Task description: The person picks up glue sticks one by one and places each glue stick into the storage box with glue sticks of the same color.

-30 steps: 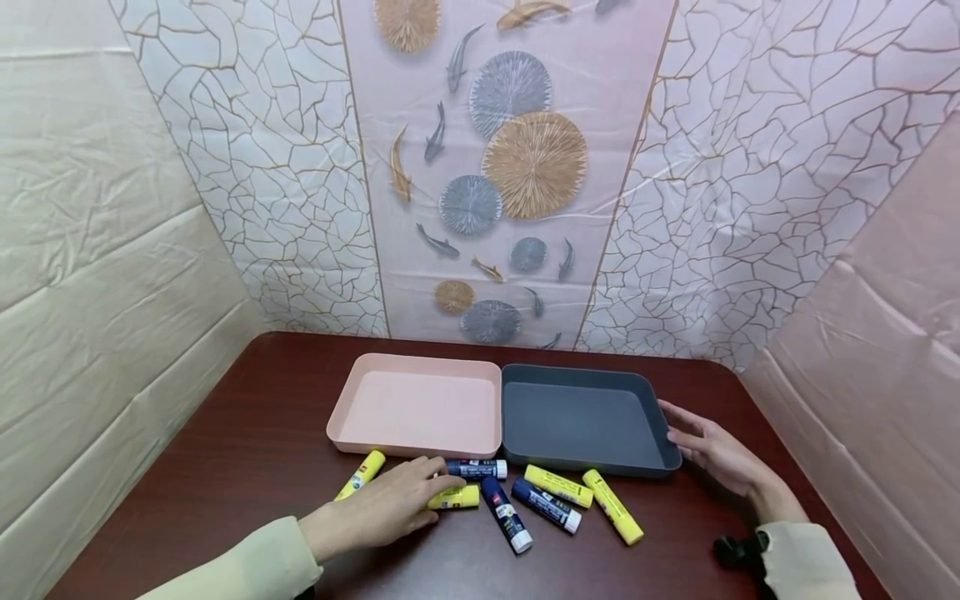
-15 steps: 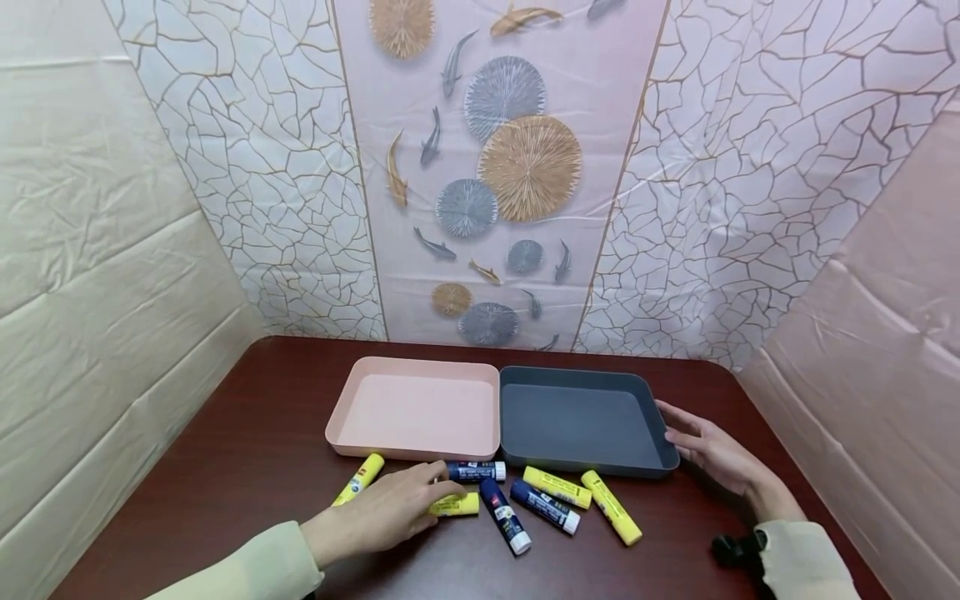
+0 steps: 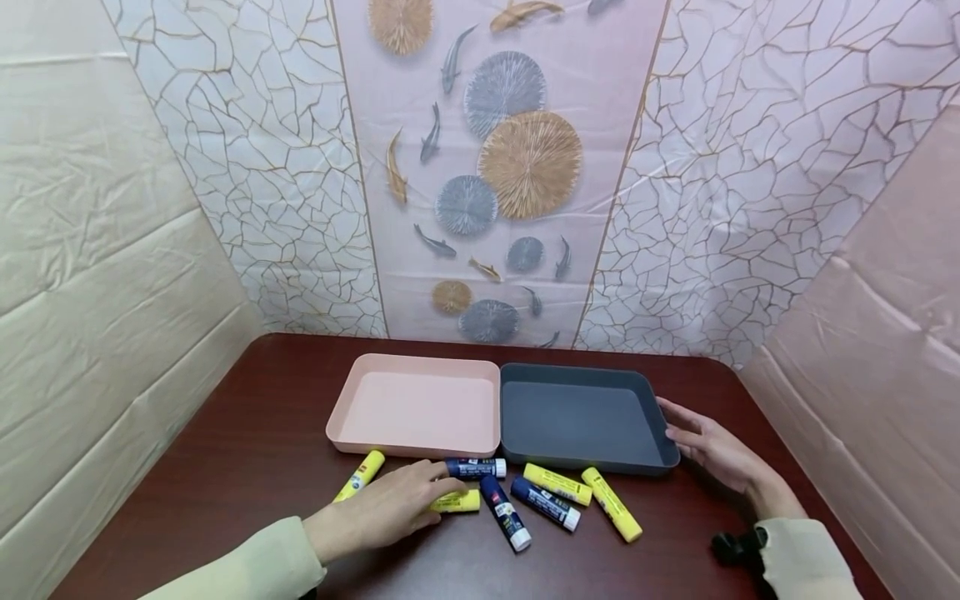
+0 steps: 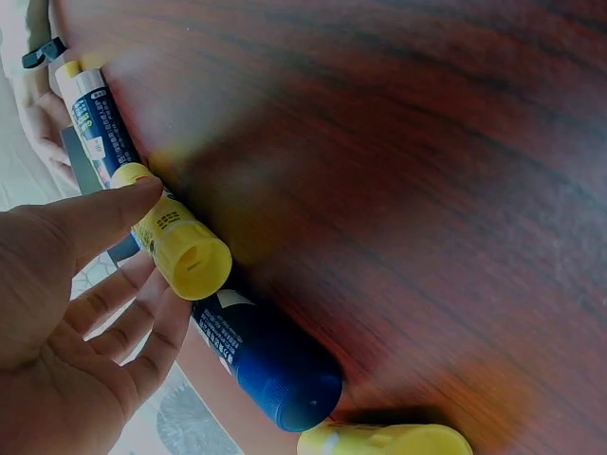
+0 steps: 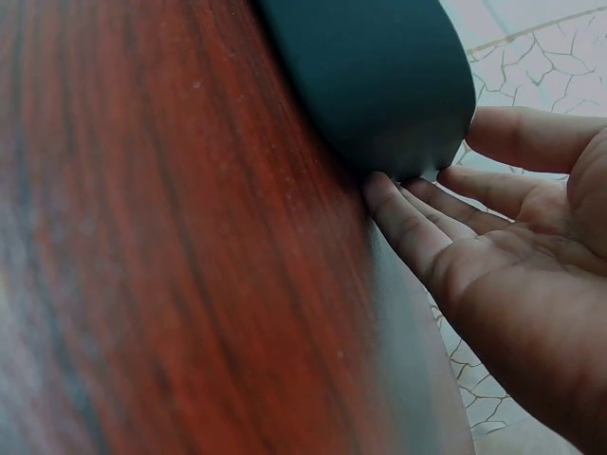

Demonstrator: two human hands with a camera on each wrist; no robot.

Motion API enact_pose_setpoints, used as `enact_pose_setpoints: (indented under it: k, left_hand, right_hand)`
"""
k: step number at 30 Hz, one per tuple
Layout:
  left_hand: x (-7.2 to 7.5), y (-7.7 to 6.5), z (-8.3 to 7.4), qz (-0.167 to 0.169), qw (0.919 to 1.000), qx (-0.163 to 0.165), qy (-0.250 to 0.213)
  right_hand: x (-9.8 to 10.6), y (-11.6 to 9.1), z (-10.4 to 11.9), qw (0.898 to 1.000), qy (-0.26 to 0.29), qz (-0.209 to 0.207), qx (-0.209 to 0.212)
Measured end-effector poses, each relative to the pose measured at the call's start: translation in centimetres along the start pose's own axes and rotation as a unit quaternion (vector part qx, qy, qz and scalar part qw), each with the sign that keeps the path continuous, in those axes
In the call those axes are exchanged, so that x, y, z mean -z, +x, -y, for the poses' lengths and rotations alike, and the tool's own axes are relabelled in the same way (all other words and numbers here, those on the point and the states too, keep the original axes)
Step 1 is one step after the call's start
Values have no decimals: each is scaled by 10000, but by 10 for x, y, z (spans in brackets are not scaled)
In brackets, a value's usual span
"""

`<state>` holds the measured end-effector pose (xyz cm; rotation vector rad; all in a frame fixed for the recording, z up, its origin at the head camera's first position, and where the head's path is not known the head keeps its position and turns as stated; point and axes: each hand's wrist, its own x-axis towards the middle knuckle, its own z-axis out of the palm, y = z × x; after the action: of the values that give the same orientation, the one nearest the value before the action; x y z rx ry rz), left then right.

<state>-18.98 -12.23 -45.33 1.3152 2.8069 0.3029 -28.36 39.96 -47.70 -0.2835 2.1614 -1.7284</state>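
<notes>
I see the left hand (image 3: 386,504) pinching a sideways yellow glue stick (image 3: 461,502) before the pink tray (image 3: 422,412), the right hand (image 3: 722,456) straight-fingered.

- In the head view, before the pink tray (image 3: 420,408), my left grip (image 3: 386,508) covers one end of the yellow glue stick (image 3: 459,501) it pinches.
- There too, my fingers hide the left end of the navy glue stick (image 3: 480,468) by the pink tray's near right corner.
- Right of the pink tray, the dark tray (image 5: 379,76) is cut off by the right-wrist view's top edge.
- Label print (image 3: 552,506) before the pink tray: too small for me.
</notes>
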Motion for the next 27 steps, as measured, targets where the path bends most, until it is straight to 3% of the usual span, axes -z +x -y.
enact_pose_setpoints:
  k: [16, 27]
  left_hand:
    - [-2, 3, 1, -146, 9998, -125, 55]
    - [-1, 3, -1, 94, 9999, 74, 14]
  right_hand:
    - [1, 1, 1, 10000, -38, -61, -2]
    - [0, -1, 2, 10000, 10, 19, -18]
